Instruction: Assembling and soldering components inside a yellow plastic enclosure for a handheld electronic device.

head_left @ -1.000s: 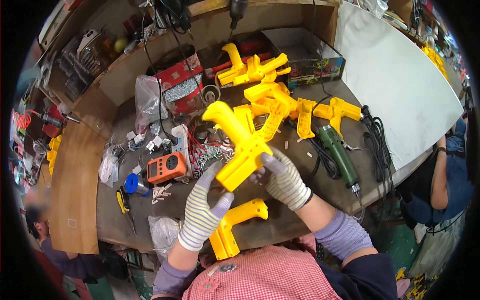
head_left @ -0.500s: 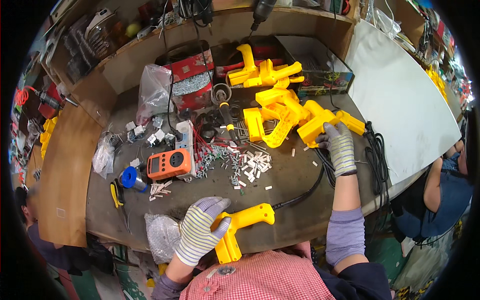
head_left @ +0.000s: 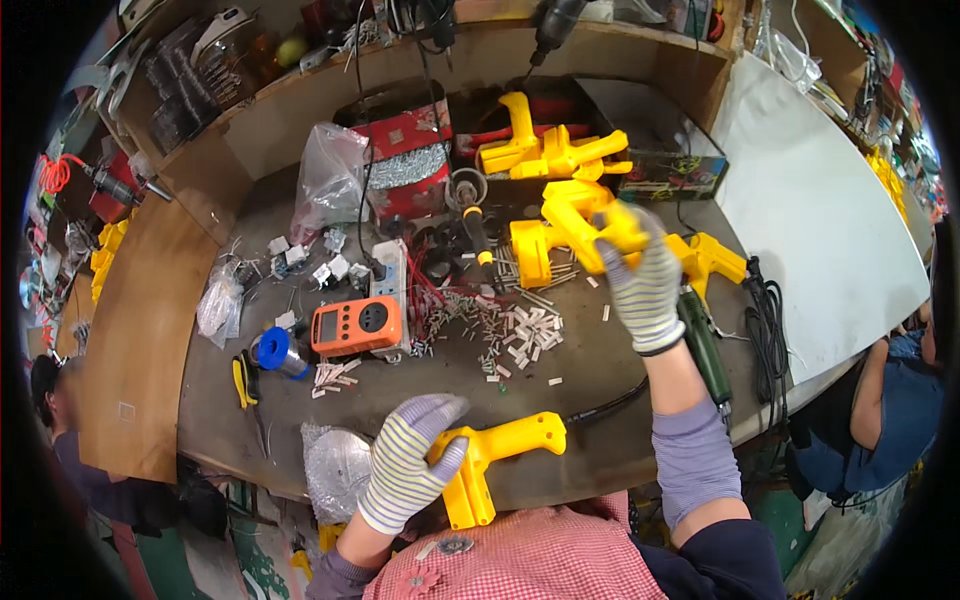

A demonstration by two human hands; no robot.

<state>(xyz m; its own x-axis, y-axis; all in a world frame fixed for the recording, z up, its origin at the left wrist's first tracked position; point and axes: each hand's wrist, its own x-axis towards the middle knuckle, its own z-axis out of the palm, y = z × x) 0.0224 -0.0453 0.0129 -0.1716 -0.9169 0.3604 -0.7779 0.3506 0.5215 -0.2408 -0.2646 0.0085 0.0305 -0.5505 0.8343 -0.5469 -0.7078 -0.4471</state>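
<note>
My left hand [head_left: 412,462], in a striped knit glove, is closed round a yellow plastic tool housing [head_left: 520,433] at the table's front edge. A black cable [head_left: 605,405] runs out of the handle end of that housing. Farther off to the right, my right hand [head_left: 648,290], gloved the same way, grips another yellow housing [head_left: 590,222] above the pile. Its fingertips are partly blurred. Beside that hand, a green electric screwdriver [head_left: 707,345] lies on the table, and a further yellow housing [head_left: 715,262] rests just to the right.
An orange meter [head_left: 355,326] sits by a power strip. White sleeves [head_left: 530,335], screws and red wires are heaped mid-table. A soldering iron [head_left: 478,235], solder spool [head_left: 280,352], pliers [head_left: 247,385], bubble-wrapped bundle [head_left: 335,470] and coiled black cable [head_left: 765,330] lie around. A white board [head_left: 800,200] borders the right.
My right hand has lifted a yellow housing and moved it up and left, bringing the green screwdriver into sight. The left hand keeps its hold. The whole view has shifted slightly.
</note>
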